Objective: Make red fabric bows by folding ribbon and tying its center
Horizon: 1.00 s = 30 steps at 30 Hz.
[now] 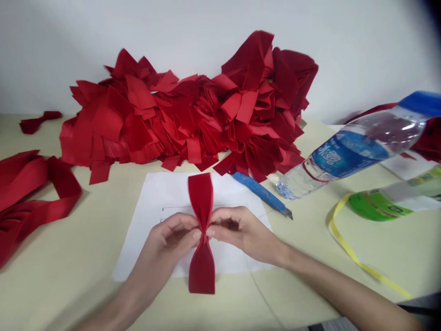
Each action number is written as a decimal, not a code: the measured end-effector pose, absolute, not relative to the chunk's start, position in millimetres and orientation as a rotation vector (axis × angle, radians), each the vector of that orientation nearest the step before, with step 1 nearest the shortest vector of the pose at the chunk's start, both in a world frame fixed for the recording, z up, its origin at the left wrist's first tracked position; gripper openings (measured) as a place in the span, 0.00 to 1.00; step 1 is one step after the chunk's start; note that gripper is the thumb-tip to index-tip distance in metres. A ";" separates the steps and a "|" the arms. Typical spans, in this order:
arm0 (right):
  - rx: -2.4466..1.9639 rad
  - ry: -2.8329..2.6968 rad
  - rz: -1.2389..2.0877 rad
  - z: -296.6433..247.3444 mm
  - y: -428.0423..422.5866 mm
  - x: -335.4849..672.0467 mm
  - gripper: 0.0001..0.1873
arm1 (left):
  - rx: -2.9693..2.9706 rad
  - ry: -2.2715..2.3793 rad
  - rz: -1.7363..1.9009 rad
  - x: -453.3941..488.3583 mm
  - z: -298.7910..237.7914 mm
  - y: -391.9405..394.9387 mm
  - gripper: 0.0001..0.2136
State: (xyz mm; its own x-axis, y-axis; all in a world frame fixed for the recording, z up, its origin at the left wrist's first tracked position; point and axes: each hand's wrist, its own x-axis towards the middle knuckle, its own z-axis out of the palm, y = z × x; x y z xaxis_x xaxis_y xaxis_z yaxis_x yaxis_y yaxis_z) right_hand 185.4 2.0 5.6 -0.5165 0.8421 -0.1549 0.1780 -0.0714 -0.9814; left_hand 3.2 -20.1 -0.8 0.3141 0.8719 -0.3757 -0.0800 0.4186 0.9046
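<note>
A red velvet ribbon bow [202, 271] stands lengthwise in front of me, gathered narrow at its middle and flaring at both ends. My left hand [172, 239] pinches the gathered middle from the left side. From the right, my right hand [237, 230] grips the same waist between thumb and fingers. Beneath both hands lies a white sheet of paper [138, 248] with a few printed lines. A thin thread [260, 289] trails over the table below my right wrist; where it ends near the bow I cannot make out.
A large heap of red ribbon pieces [186, 115] sits against the wall. Long red ribbon [65, 193] lies at left, with a small bow [40, 120] behind it. At right are a blue cutter [262, 191], a water bottle [347, 154], a green bottle [382, 202] and yellow ribbon [354, 257].
</note>
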 end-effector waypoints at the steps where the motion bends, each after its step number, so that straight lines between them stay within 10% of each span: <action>1: -1.132 -1.722 1.571 5.2 1.4 184.8 0.09 | 0.997 1.086 0.776 3.2 -0.7 -19.6 0.03; 9: -1.243 -1.924 1.394 5.9 9.4 192.0 0.10 | 1.036 1.153 0.710 2.3 0.2 -15.4 0.03; 17: -2.301 -2.349 -0.236 27.0 32.3 243.5 0.16 | 1.021 1.142 0.715 0.9 1.3 -16.3 0.05; 24: -2.176 -2.396 -0.175 39.8 30.9 251.1 0.10 | 0.962 1.163 0.746 0.0 3.8 -16.5 0.05; 30: -1.723 -1.907 0.623 56.2 31.3 259.9 0.17 | 0.891 1.070 0.727 -4.0 3.3 -15.6 0.05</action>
State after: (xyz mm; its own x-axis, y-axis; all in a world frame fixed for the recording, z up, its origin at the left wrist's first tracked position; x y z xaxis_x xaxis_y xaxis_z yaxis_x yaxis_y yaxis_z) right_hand 259.9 31.3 56.2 -0.0814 0.9951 0.0555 0.7706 0.0982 -0.6297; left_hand -4.0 -15.6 3.3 0.3216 0.8495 -0.4183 -0.0763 0.4636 0.8828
